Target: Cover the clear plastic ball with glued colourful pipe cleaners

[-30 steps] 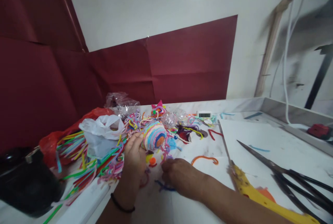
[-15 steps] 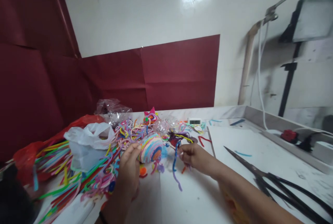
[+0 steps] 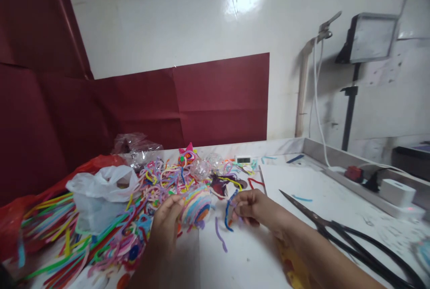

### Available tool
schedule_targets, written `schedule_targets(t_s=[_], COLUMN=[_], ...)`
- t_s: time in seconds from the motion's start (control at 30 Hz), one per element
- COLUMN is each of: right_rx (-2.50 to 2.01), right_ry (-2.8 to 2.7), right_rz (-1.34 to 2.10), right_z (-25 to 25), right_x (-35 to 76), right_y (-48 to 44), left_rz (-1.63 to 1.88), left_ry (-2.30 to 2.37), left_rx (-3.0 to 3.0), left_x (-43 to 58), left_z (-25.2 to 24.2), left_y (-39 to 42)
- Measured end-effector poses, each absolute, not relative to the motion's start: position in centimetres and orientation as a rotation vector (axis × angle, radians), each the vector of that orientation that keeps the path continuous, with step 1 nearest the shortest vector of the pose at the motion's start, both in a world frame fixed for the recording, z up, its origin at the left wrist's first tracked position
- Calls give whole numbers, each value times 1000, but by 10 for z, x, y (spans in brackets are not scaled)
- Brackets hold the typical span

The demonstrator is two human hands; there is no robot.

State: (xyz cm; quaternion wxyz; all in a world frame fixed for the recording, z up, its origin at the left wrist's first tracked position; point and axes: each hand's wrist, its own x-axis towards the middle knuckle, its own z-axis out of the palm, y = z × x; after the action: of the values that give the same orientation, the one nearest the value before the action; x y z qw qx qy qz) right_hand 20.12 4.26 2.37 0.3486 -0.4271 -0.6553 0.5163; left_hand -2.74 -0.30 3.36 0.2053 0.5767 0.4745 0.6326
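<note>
Bag (image 3: pixel 104 197) left of craft piece (image 3: pixel 196 207), scissors (image 3: pixel 321 223) right, digital display (image 3: pixel 243 160) behind

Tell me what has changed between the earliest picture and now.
The right hand has moved up and to the right, level with the striped ball, bringing up a blue fuzzy strip. The camera's view has swung right. The left hand still holds the ball, and the scissors lie as they did.
</note>
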Motion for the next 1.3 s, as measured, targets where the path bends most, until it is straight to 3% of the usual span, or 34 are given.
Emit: schedule_targets(t_s=[0.27,0.43,0.73,1.3], right_rx=[-1164,-1055,-743,-784], right_ry=[-1796,-1823,-1914,-2096], right_rz=[680,462,431,131], right_z=[30,48,56,47], right_x=[203,192,172,161], right_y=[40,22,15,11], left_rz=[1599,1574,1516,1449], left_ry=[1123,1140,1121,1064], left_rx=[1207,1293,1414,1423], left_x=[-27,-21,-15,-10], left_z=[18,19,17,10], left_y=[6,3,1,4])
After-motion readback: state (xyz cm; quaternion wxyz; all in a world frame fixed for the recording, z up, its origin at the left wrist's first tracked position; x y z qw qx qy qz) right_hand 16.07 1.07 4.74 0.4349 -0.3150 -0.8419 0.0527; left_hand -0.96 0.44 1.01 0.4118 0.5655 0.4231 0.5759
